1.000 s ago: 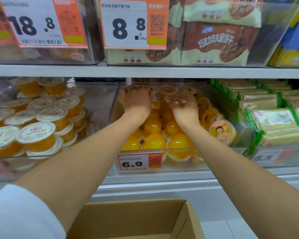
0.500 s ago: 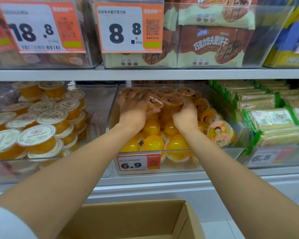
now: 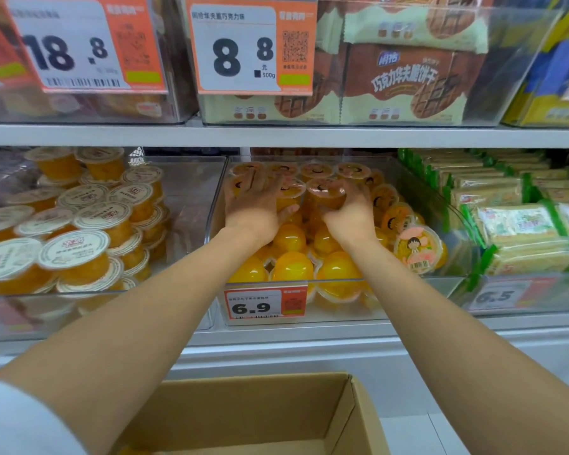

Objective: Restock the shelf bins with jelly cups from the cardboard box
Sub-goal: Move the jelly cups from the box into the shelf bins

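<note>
On the lower shelf, the clear middle bin point(image 3: 408, 302) is where both hands are, and it's packed with orange jelly cups point(image 3: 289, 269), dome-side up at the front and cartoon lids up toward the back. So the left hand point(image 3: 255, 210) is spread wide and lying flat on top of the back cups, fingers straight, thumb sticking out to the right, not gripping anything. Just beside it, the right hand point(image 3: 350, 213) has its fingers curled round one jelly cup point(image 3: 326, 192), lid up, sitting in among the rest of the pile, so it's in the bin and in the grip at once. A sideways cup point(image 3: 416, 249) leans at the bin's right side, lid facing the camera. There's a 6.9 price tag point(image 3: 265, 305) stuck on the bin's front. The left bin point(image 3: 184, 224) next door has white-lidded fruit cups point(image 3: 74, 254) stacked up, and the neighbour on the right holds green-edged packets point(image 3: 519, 224). Up on the shelf above you get biscuit packs point(image 3: 404, 82) behind an 8.8 tag point(image 3: 243, 47), plus an 18.8 tag point(image 3: 69, 44) further left. Lastly the cardboard box point(image 3: 358, 418) sits open at the bottom of the view, under the arms and well apart from the bin; can't really tell what's inside from this angle.
</note>
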The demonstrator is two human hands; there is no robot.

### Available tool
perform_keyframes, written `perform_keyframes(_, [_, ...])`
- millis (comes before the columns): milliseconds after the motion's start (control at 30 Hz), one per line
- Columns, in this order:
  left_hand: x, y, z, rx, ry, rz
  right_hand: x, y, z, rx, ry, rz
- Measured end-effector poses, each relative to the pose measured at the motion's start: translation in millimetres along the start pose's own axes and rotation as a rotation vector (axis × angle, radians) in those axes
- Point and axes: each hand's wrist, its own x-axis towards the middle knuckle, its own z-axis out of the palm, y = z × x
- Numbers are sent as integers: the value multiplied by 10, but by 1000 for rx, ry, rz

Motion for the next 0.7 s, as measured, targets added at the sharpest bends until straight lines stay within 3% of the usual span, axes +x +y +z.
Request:
perform_keyframes(267, [-596, 117, -505, -112, 276, 10, -485, -352, -282, -185, 18, -109])
perform_keyframes(433, [-1469, -31, -722, -415, 240, -109, -1343, -693, -295, -113, -47, -154])
perform_keyframes(533, [-2068, -261, -609, -469, 75, -249, -1921, -661, -97, -84, -181, -56])
perform_keyframes(700, [-3105, -920, 50, -332, -519, -441, -2884, -314, 373, -272, -738, 5])
